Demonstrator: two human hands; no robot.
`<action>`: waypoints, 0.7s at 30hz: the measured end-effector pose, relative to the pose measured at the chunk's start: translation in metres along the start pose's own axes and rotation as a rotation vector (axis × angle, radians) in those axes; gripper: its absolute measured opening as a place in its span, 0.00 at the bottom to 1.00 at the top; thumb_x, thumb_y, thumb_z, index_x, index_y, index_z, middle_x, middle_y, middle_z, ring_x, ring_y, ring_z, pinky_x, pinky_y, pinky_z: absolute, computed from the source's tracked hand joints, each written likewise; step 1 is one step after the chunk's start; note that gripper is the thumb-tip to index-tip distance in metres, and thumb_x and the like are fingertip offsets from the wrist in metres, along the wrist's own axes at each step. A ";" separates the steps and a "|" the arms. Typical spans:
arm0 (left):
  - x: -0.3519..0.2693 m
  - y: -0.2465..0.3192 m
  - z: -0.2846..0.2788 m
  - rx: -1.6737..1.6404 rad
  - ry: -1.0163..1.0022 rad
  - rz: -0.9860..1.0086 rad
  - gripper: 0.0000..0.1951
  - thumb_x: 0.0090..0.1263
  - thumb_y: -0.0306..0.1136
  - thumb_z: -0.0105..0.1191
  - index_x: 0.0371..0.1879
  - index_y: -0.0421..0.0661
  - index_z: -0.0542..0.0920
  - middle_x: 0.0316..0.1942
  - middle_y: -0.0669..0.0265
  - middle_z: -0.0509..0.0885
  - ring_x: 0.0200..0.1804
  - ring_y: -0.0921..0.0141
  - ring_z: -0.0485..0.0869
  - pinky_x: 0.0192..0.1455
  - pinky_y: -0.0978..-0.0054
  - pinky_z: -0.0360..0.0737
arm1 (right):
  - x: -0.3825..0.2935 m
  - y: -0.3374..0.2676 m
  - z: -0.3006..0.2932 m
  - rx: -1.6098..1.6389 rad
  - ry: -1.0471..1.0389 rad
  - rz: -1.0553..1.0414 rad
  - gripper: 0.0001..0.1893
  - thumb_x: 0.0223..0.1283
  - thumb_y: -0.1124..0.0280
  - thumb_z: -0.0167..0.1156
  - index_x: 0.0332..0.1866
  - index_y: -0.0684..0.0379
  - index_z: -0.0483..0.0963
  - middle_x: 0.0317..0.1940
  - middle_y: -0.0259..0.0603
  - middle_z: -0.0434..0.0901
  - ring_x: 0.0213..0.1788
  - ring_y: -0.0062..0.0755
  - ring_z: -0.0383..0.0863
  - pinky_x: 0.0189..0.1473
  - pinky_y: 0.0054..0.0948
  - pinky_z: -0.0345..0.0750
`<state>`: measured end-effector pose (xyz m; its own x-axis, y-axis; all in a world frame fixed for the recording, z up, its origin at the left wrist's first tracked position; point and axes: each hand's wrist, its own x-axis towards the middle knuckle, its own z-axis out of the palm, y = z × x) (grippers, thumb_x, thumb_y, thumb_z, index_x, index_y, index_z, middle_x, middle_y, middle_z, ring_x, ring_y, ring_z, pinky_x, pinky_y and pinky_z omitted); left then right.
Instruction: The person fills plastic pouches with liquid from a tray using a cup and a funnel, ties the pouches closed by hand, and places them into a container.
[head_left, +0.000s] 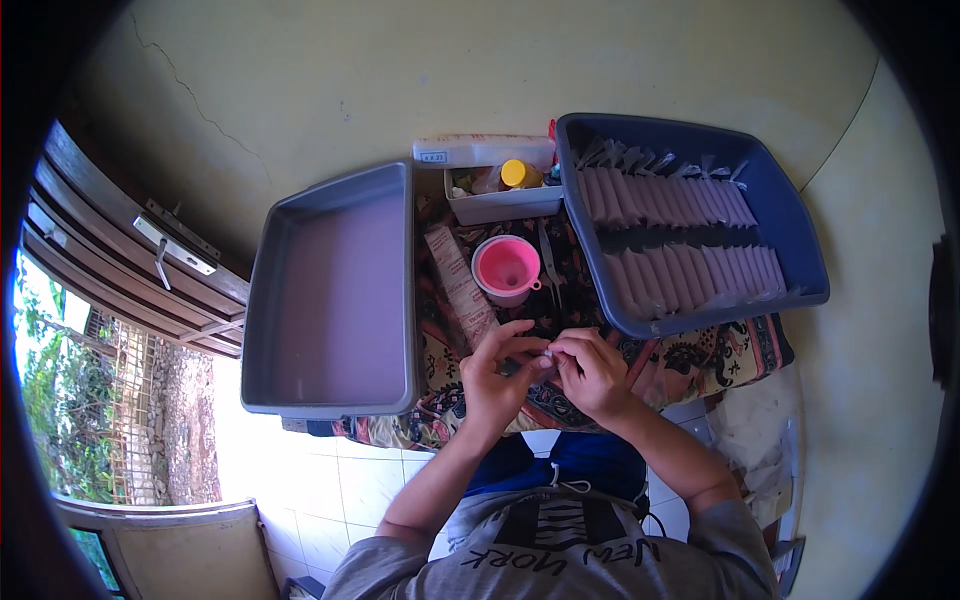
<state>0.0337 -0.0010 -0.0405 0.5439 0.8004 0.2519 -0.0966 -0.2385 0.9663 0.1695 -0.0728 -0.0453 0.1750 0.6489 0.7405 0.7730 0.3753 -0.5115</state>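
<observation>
My left hand (504, 369) and my right hand (589, 367) meet over the near edge of the cloth-covered table, fingertips pinching a small piece of clear plastic (549, 353) between them; its full shape is hidden. Just beyond them stands a pink funnel (511, 264) in a whitish cup (508, 298). Left of the cup lies a long printed packet (459, 283), and scissors (550, 262) lie on its right. A grey tub (411, 300) at the left holds a pale purple liquid (341, 300). In the blue-grey tub (806, 247) at the right, filled plastic pouches (660, 199) stand in two rows.
Against the wall, a white box (506, 206) holds a yellow-capped container (520, 174) and small items, with a roll of plastic bags (484, 151) behind it. A patterned cloth (705, 360) covers the table. A wooden door (150, 240) stands at the left.
</observation>
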 end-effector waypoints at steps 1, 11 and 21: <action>0.000 0.000 0.000 0.000 0.000 0.000 0.25 0.54 0.12 0.62 0.53 0.37 0.73 0.37 0.57 0.86 0.44 0.74 0.83 0.48 0.78 0.78 | 0.000 0.000 0.000 0.009 -0.007 0.002 0.10 0.51 0.86 0.62 0.38 0.66 0.73 0.33 0.45 0.77 0.32 0.41 0.82 0.33 0.31 0.79; 0.004 -0.007 -0.007 -0.171 -0.014 -0.028 0.19 0.53 0.09 0.60 0.43 0.37 0.76 0.32 0.60 0.84 0.37 0.73 0.83 0.43 0.79 0.80 | 0.005 0.002 -0.005 0.086 -0.160 0.003 0.09 0.51 0.85 0.59 0.38 0.65 0.73 0.35 0.45 0.76 0.36 0.44 0.81 0.37 0.34 0.78; 0.004 -0.006 -0.014 -0.477 -0.032 -0.094 0.16 0.58 0.09 0.55 0.38 0.41 0.69 0.34 0.63 0.81 0.41 0.74 0.80 0.52 0.72 0.77 | 0.016 0.016 -0.021 0.063 -0.409 -0.250 0.12 0.44 0.80 0.58 0.39 0.62 0.75 0.36 0.43 0.75 0.38 0.41 0.79 0.39 0.35 0.77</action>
<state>0.0250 0.0115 -0.0447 0.5930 0.7875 0.1680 -0.4132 0.1185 0.9029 0.1972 -0.0706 -0.0326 -0.2754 0.7357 0.6189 0.7199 0.5844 -0.3745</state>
